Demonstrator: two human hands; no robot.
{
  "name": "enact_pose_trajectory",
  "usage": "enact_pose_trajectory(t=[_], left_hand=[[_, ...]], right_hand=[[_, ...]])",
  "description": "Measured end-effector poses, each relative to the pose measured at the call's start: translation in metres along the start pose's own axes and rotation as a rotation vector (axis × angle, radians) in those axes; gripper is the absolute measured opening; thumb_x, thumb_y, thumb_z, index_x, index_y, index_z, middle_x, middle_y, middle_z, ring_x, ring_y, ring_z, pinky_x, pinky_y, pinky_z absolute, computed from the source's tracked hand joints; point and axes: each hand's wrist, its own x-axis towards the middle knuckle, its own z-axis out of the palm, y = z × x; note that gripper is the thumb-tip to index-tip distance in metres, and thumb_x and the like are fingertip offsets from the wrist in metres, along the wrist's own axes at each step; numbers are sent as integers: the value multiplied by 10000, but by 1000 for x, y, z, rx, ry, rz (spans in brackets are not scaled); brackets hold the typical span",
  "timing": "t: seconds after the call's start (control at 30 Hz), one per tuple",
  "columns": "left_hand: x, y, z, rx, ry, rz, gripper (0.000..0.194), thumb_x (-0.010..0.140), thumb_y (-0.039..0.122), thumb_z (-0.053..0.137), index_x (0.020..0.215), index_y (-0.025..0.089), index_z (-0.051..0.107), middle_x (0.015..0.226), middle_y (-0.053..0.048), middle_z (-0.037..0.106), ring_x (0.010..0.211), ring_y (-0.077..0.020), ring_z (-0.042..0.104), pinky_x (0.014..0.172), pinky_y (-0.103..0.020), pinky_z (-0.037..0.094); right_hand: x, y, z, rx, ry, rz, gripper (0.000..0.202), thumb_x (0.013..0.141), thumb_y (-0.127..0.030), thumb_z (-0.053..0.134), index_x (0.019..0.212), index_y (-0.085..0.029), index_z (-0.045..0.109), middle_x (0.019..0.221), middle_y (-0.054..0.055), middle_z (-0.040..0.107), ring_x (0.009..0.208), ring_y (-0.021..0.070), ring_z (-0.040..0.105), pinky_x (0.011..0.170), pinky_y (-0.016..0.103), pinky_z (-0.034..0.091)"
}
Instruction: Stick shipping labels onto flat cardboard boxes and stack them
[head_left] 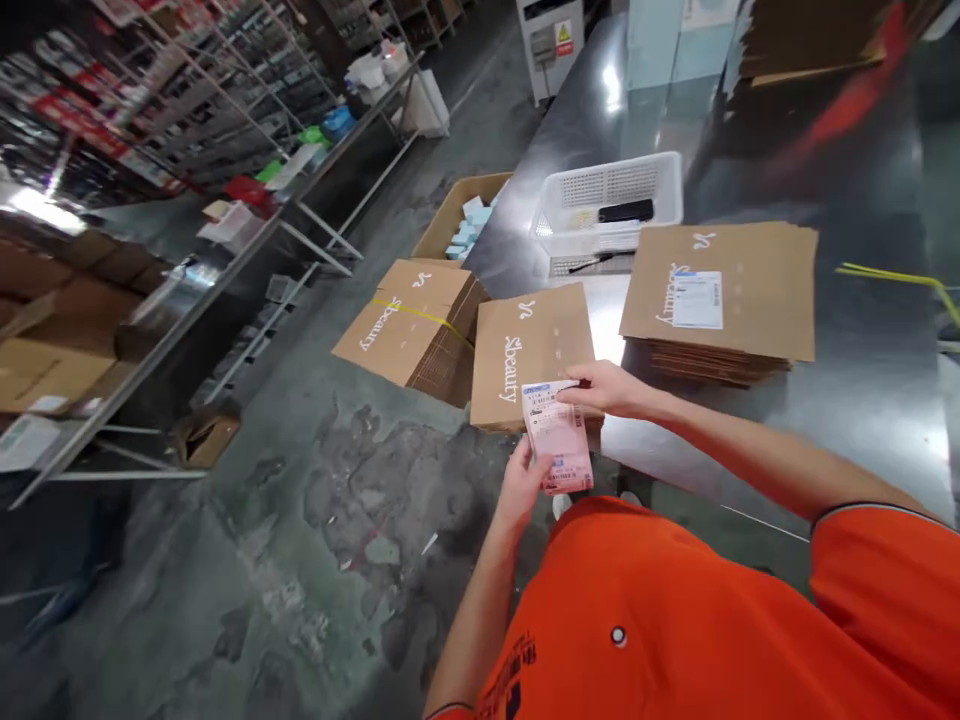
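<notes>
My left hand (520, 484) grips the lower left edge of a stack of pink and white printed labels (561, 440). At the top edge of the same labels, my right hand (604, 388) pinches them between thumb and fingers. Just beyond the labels lies a pile of flat brown cartons (536, 340) printed "beauty" at the metal table's edge. Another pile of flattened cartons (735, 290), with a white label (697, 300) on top, is on the table to the right.
A strapped carton bundle (409, 320) stands left of the table (855, 400). A white basket (611, 190) holds a black object. Behind the bundle is an open box (450, 215) with light blue pieces. A long shelf (247, 255) runs at the left.
</notes>
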Motion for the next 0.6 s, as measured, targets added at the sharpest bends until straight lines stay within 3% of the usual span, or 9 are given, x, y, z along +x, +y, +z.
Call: enact_pose_trajectory(t=[0.07, 0.1, 0.2, 0.27, 0.37, 0.43, 0.53, 0.6], left_hand=[[0, 14, -4, -47, 52, 122, 683, 535, 391, 875, 1169, 232, 676, 1204, -88, 692, 1142, -247, 619, 915, -306, 505], [2, 21, -6, -40, 98, 169, 609, 546, 371, 866, 1111, 227, 691, 1149, -78, 707, 1082, -228, 637, 867, -278, 510], [17, 36, -10, 50, 235, 225, 253, 621, 363, 798, 736, 176, 673, 725, -3, 672, 690, -132, 603, 633, -212, 462], [32, 35, -13, 77, 258, 211, 297, 642, 377, 770, 576, 167, 570, 548, 50, 535, 531, -80, 470, 532, -190, 379], [49, 14, -20, 29, 219, 118, 401, 623, 447, 771, 536, 170, 495, 501, 74, 455, 480, -59, 400, 488, -183, 338], [52, -6, -28, -13, 182, 15, 430, 591, 510, 783, 575, 170, 520, 519, 66, 498, 484, -71, 444, 494, -194, 376], [38, -38, -47, 12, 99, -143, 441, 484, 478, 862, 689, 154, 642, 609, 3, 645, 594, -153, 600, 603, -277, 498], [20, -55, -64, 31, 92, -209, 449, 437, 415, 899, 746, 150, 708, 669, -57, 709, 708, -236, 670, 701, -366, 544]], right_hand=[[4, -3, 23, -2, -8, 23, 398, 834, -505, 557, 623, -168, 573, 566, -32, 476, 583, 113, 429, 550, 243, 303], [5, -2, 32, 5, -29, 20, 408, 837, -512, 551, 614, -170, 570, 553, -34, 467, 573, 111, 421, 543, 242, 288], [10, 4, 47, 28, -32, -16, 368, 853, -498, 548, 743, -164, 656, 640, -10, 579, 619, 127, 485, 573, 245, 330], [19, 11, 53, 50, -7, -13, 326, 844, -473, 576, 842, -167, 688, 732, 6, 648, 675, 141, 537, 616, 248, 377], [44, 25, 54, 44, -19, 16, 275, 842, -427, 588, 829, -175, 696, 762, 9, 683, 711, 153, 576, 658, 255, 415], [67, 37, 50, -57, 92, 34, 267, 879, -387, 540, 858, -175, 702, 830, 32, 706, 766, 172, 596, 706, 278, 434], [97, 50, 38, -433, 295, 72, 298, 909, -368, 518, 1026, -164, 701, 1038, 117, 708, 952, 263, 591, 834, 378, 432], [111, 54, 29, -700, 285, 103, 381, 898, -397, 552, 1169, -154, 663, 1162, 180, 669, 1055, 348, 556, 895, 475, 401]])
